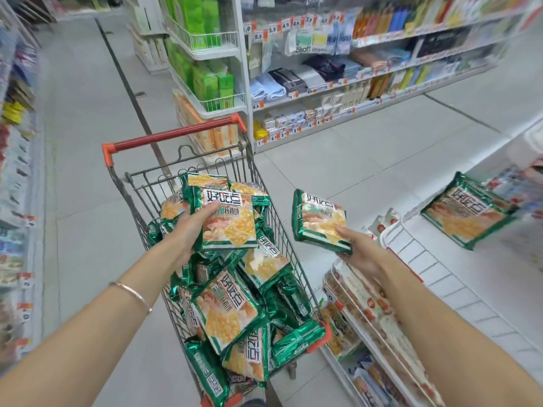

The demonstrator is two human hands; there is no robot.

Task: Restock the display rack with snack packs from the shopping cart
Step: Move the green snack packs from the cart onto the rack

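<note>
A wire shopping cart (pixel 141 186) with a red handle stands in front of me, piled with several green-and-yellow snack packs (pixel 226 312). My left hand (pixel 191 227) grips one snack pack (pixel 229 221) just above the pile in the cart. My right hand (pixel 361 251) holds a second snack pack (pixel 320 221) by its lower edge, in the air between the cart and the white display rack (pixel 435 277) on the right. One more snack pack (pixel 467 212) lies on the rack's top shelf.
Lower shelves of the rack (pixel 367 312) carry other packaged goods. A shelving unit (pixel 323 83) with towels, boxes and price tags stands ahead; its end holds green boxes (pixel 211 83). More shelves (pixel 14 201) line the left. Grey tiled floor (pixel 88 171) runs between them.
</note>
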